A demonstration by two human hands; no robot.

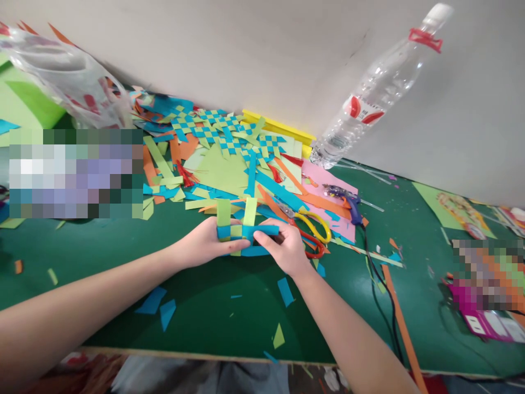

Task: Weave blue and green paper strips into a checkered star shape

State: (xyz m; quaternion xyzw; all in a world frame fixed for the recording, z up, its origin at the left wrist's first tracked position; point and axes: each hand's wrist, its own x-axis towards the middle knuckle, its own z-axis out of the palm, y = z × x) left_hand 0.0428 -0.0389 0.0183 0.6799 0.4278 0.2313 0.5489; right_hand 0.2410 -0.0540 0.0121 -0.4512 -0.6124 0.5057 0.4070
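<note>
Between my two hands is a small woven piece of blue and light green paper strips (236,232), held just above the green table. My left hand (213,241) grips its left side, thumb lying along the lower front. My right hand (287,246) pinches the right side, where blue strip ends stick out. Two green strip ends stand up from the top, and a long blue strip (251,174) rises behind them. Fingers behind the weave are hidden. Close to my right hand lie scissors with yellow handles (315,225) and another pair with red handles (315,249).
Finished-looking blue and green woven pieces (221,128) and loose strips are heaped at the back. A glue gun (353,207) with a black cord lies right, near a tall plastic bottle (369,93). A plastic-wrapped container (69,76) stands left. Paper scraps (286,291) dot the table (197,323).
</note>
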